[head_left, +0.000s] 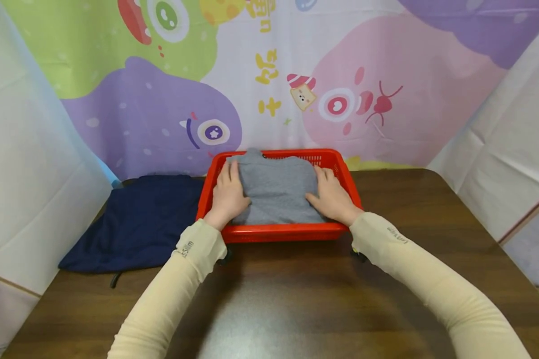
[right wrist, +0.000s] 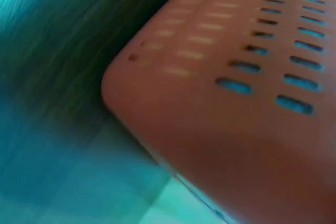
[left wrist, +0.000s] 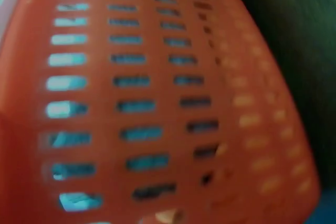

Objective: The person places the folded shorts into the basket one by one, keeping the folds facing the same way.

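Observation:
A folded grey garment (head_left: pixel 278 189) lies inside a red plastic basket (head_left: pixel 287 233). On the garment's left side rests my left hand (head_left: pixel 228 194), its fingers stretched toward the back and its thumb pointing inward over the cloth. My right hand (head_left: pixel 334 197) touches the right side in much the same way, fingers extended. Some fingertips are partly out of sight at the cloth's edges. Both wrist views are filled by the slotted basket wall (left wrist: pixel 173 93), blurred, and neither shows a hand. The slotted wall (right wrist: pixel 226 114) in the right wrist view curves at one corner.
A dark navy cloth item (head_left: pixel 139 224) lies flat left of the basket, a short dark cord (head_left: pixel 115 280) sticking out at its front. The brown wooden table (head_left: pixel 296 304) extends in front. Behind hangs a cartoon-printed curtain (head_left: pixel 269 109); pale cloth panels flank both sides.

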Motion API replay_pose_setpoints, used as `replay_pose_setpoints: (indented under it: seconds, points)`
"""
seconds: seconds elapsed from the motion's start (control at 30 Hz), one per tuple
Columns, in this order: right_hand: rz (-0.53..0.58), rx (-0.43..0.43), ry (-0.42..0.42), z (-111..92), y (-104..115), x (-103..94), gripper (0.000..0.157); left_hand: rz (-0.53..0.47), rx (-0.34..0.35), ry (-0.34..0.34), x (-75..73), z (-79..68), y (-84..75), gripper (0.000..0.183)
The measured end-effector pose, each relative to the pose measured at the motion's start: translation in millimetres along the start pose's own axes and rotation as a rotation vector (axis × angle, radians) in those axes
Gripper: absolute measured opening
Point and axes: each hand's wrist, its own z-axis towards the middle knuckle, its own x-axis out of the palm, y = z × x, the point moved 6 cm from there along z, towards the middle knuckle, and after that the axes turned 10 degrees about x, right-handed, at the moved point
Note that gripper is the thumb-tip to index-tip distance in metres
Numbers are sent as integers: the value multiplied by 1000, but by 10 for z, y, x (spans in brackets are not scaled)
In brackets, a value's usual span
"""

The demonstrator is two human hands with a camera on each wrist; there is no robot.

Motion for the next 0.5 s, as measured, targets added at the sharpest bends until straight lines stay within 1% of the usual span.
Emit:
replay_pose_setpoints:
  seconds: [0.07,0.1,0.13,0.17,0.2,0.3,0.37,0.43,0.5]
  points:
    - [-102,-157,-28,-25,105,17,73,164,127,46,-49,-49,-169,89]
    - [-147,-223,-21,-40,145,36,71,240,182,75,-52,-63,-225,87]
    - [-183,-272,-1,-54,175,59,70,297,216,105,-53,-76,-266,85]
    - [-211,-300,33,-63,190,88,68,339,231,137,-42,-79,-282,86]
    - [-232,-312,74,-71,195,118,68,360,236,164,-31,-84,-287,89]
    - [-267,-292,178,-79,176,187,68,380,213,241,25,-74,-252,98]
    - [-283,-278,226,-76,166,221,69,372,184,297,68,-65,-218,101]
    - [-291,-281,255,-73,162,245,69,367,155,347,104,-55,-195,103]
    - [-294,-267,302,-61,146,272,68,385,138,389,133,-41,-183,103]
